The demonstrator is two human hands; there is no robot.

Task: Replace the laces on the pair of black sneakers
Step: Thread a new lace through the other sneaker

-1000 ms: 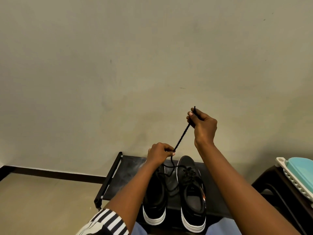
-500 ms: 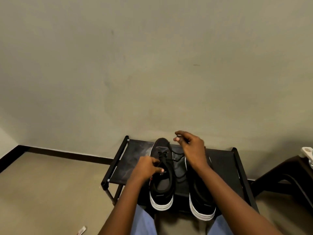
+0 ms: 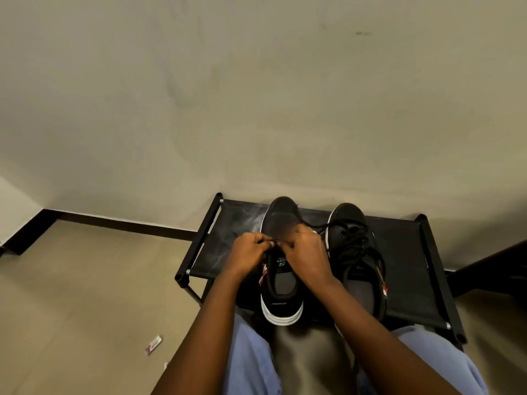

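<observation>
Resting side by side on a black rack (image 3: pixel 405 252) by the wall are two black sneakers. Left hand (image 3: pixel 248 253), fingers curled, is pinching the lace (image 3: pixel 316 224) over the left sneaker (image 3: pixel 281 280), near its eyelets. Right hand (image 3: pixel 306 255), fingers likewise curled, is gripping the same lace just beside it; the hands are almost touching. One strand is running from the right hand across to the right sneaker (image 3: pixel 353 240), where loose lace is lying piled on the tongue. A small wrapper (image 3: pixel 153 344) is lying on the floor.

Matt black sneakers (image 3: pixel 281 269); cloth rack (image 3: pixel 405 258)
</observation>
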